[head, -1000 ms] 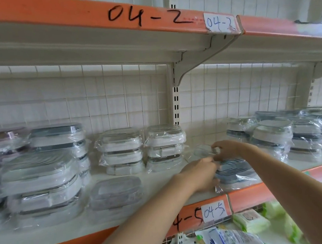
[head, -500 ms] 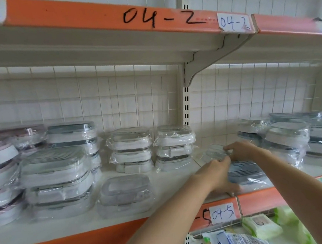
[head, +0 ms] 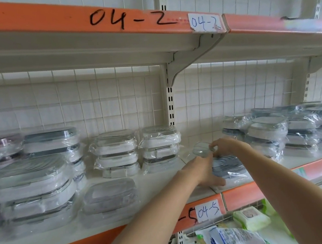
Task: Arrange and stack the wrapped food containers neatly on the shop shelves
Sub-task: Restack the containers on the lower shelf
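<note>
A wrapped container with a ridged grey lid [head: 227, 167] lies flat on the middle shelf near its front edge. My left hand [head: 204, 173] grips its left near side, thumb along the front. My right hand [head: 225, 145] reaches over it from the right and pinches a loose puff of its clear wrap [head: 201, 149], which stands up above the lid's far left corner. To the left, two three-high stacks of white containers [head: 117, 154] [head: 160, 147] stand at the back. A single wrapped container [head: 109, 200] lies in front of them.
Taller stacks of larger containers [head: 32, 189] fill the shelf's left end, and more stacks [head: 267, 132] crowd the right behind my right arm. The orange shelf lip [head: 240, 194] runs along the front. Packs of wipes [head: 250, 218] lie on the shelf below.
Both hands stay on the grey-lidded container. My left hand has slid lower along its near side, and my right hand has drawn the loose wrap up a little.
</note>
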Demonstrator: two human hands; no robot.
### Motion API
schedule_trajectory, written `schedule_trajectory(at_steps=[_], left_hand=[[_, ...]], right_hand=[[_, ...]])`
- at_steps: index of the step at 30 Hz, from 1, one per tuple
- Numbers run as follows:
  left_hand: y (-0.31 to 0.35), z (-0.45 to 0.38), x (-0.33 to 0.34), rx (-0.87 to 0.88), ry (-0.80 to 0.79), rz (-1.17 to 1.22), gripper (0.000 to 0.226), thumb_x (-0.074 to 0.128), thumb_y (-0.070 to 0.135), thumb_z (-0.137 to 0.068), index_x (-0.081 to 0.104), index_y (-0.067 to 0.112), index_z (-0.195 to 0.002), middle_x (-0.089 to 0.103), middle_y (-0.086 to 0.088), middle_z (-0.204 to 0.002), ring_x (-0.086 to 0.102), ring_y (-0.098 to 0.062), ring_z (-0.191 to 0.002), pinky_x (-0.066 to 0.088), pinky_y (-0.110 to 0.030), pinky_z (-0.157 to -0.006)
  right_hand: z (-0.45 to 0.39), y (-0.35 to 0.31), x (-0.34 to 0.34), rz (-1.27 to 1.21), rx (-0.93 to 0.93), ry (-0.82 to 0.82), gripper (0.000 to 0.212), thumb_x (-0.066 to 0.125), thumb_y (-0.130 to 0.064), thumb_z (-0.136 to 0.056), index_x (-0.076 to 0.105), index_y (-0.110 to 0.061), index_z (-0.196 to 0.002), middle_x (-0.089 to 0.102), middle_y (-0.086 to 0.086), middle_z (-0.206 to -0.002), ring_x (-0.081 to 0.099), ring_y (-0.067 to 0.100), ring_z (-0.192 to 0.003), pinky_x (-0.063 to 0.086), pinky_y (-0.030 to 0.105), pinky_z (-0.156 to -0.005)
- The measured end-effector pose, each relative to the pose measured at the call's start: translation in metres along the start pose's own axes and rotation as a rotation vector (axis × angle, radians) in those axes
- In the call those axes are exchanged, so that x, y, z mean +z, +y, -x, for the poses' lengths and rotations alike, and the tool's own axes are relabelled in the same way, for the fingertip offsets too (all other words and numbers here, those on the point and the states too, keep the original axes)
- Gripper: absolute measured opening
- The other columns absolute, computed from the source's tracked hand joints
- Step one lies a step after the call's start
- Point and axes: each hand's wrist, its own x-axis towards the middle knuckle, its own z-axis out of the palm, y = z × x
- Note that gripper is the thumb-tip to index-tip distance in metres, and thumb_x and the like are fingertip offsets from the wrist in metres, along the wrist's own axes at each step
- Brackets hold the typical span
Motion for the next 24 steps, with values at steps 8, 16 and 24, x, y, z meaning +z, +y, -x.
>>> schedule_trajectory(at_steps=[8, 16, 24], left_hand=[[0.008, -0.003, -0.005, -0.013, 0.024, -0.079, 0.069, 0.07, 0.051, -0.079, 0.044, 0.012, -0.13, 0.056, -0.011, -0.124, 0.055, -0.028, -0.11, 0.043, -0.034, -0.079], [-0.004, -0.013, -0.007, 0.002, 0.035, -0.034, 0.072, 0.071, 0.042, -0.08, 0.037, 0.02, -0.139, 0.05, -0.007, -0.135, 0.051, -0.028, -0.118, 0.04, -0.033, -0.08], [-0.022, -0.036, -0.011, 0.01, -0.03, -0.12, 0.073, 0.068, 0.044, -0.083, 0.037, 0.024, -0.145, 0.042, -0.007, -0.147, 0.038, -0.026, -0.135, 0.036, -0.036, -0.103]], right_hand=[[0.005, -0.003, -0.004, 0.035, 0.008, -0.041, 0.055, 0.055, -0.034, -0.092, 0.038, -0.023, -0.143, 0.037, 0.004, -0.149, 0.037, 0.023, -0.135, 0.031, 0.029, -0.106], [-0.002, -0.007, -0.011, 0.102, 0.038, -0.129, 0.044, 0.04, -0.032, -0.099, 0.046, -0.01, -0.136, 0.048, 0.009, -0.14, 0.047, 0.025, -0.126, 0.037, 0.031, -0.103], [-0.017, -0.003, -0.012, 0.035, 0.072, -0.143, 0.048, 0.033, -0.036, -0.098, 0.052, -0.004, -0.129, 0.055, 0.011, -0.129, 0.053, 0.025, -0.116, 0.042, 0.035, -0.101]])
